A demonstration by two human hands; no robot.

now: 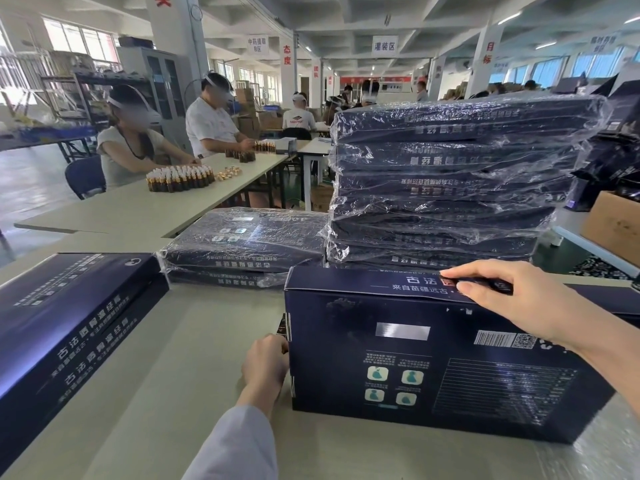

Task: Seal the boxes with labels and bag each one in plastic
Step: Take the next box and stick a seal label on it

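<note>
the person is standing a dark box (415, 358) on its long side at the near right part of the surface (207, 341), printed back face toward the camera. the right hand (519, 303) is reaching over the top edge. its fingers (485, 271) are lying along the top and the thumb is on the front, clamping together on a dark label strip (488, 285) that is bridging the closing flap.

the left hand (265, 362) is sitting against the box's left end with its fingers curled out of sight. a small dark label (282, 323) is showing just above it at the end flap. whether the hand is pinching that label or only pressing the flap, i cannot tell.

judging by how things are lying, the job is well under way. a tall stack of bagged boxes (450, 188) is standing just behind this one toward the far right, all wrapped in clear plastic. a low bagged pair (242, 244) is lying beside that stack toward the middle of the far edge.

a pile of bare boxes (69, 323) is waiting at the near left edge with no plastic on it. whether those boxes are sealed already is not showing.

so the box in hand is at the sealing step, likely with its top and left end being closed. it is yet to be bagged, and after it the bare boxes on the left look to be what is remaining.
</note>
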